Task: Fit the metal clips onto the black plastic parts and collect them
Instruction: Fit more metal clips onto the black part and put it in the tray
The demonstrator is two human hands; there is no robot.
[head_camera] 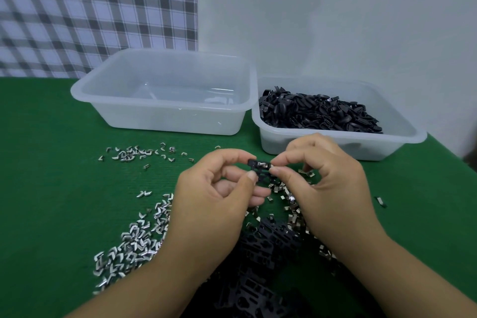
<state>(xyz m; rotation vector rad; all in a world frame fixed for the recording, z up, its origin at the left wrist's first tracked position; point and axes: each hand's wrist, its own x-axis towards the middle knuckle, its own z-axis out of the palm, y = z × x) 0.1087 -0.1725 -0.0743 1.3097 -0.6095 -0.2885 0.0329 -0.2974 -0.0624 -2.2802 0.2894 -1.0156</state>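
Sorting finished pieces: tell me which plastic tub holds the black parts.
The right tub, heaped with black parts; the left tub beside it shows no such heap.

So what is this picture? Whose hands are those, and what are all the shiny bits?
One picture, from a camera on a person's head, looking down at their own hands. The left hand and right hand pinch a small black part with a shiny metal clip on it. Loose clips lie scattered on the green table, beside a pile of black parts near the person. At the back stand two pale tubs: the right tub holds many black pieces; what is in the left tub is unclear.
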